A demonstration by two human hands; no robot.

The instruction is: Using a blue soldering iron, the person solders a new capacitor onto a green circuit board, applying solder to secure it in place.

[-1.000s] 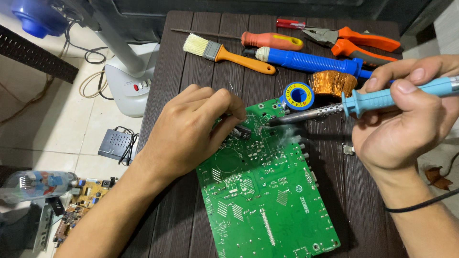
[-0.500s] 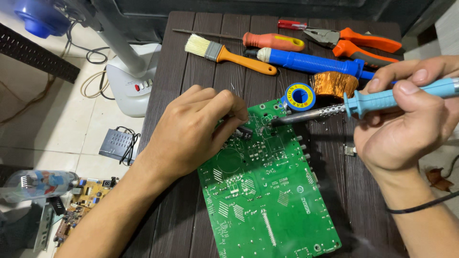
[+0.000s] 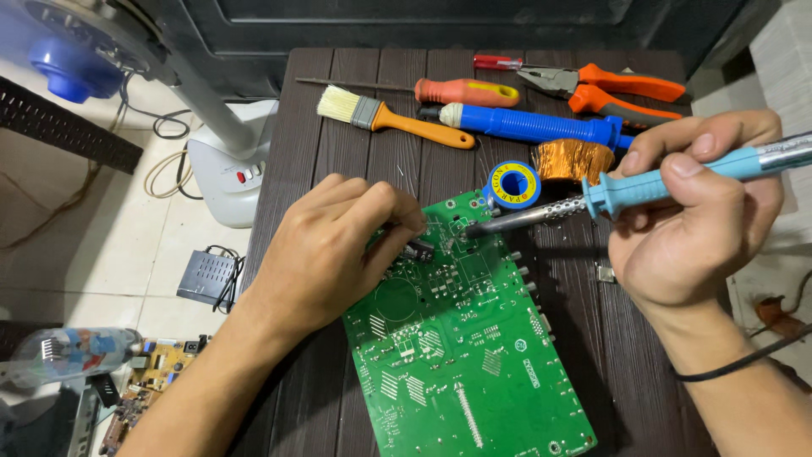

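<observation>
A green circuit board (image 3: 461, 355) lies on the dark slatted table (image 3: 338, 152). My left hand (image 3: 330, 250) rests on the board's upper left corner, its fingertips pinching a small dark component (image 3: 418, 249). My right hand (image 3: 698, 224) grips a soldering iron with a light blue handle (image 3: 668, 182). The iron's metal tip (image 3: 470, 229) touches the board's top edge, just right of the component.
Behind the board lie a solder spool (image 3: 511, 184), a copper coil (image 3: 573, 160), a blue desoldering pump (image 3: 533, 125), an orange-handled brush (image 3: 393, 118), a screwdriver (image 3: 461, 90) and orange pliers (image 3: 609, 87). A white fan base (image 3: 228, 173) stands on the floor to the left.
Both hands keep their hold. The iron's tip stays at the same spot on the board; only the view has shifted slightly.
</observation>
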